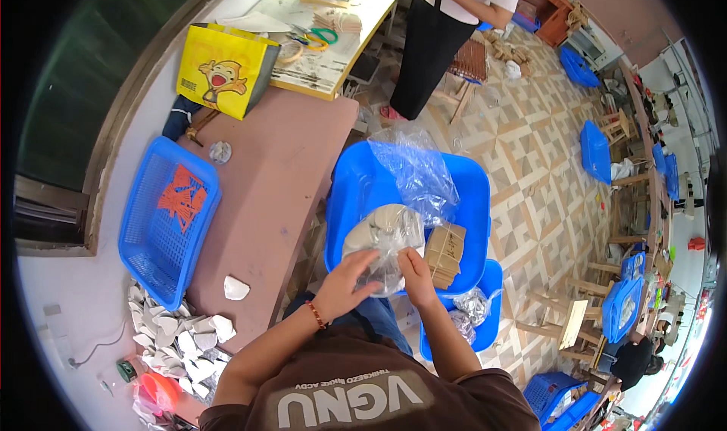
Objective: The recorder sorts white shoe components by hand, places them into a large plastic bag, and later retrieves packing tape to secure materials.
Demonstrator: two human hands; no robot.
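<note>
Clear plastic bag (386, 245) — both hands (350, 280) (415, 276) grip it — over one blue tub (469, 196).

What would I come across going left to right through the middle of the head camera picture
Blue basket with orange pieces → pink table → left hand → plastic bag of pale pieces → right hand → bundle of brown cards → blue tub → tiled floor.

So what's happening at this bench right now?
A seated person holds a clear plastic bag of pale flat pieces with both hands, the left hand under it and the right hand at its side, above a blue tub. A stack of brown pieces sits in the tub. Another person stands further off.
</note>
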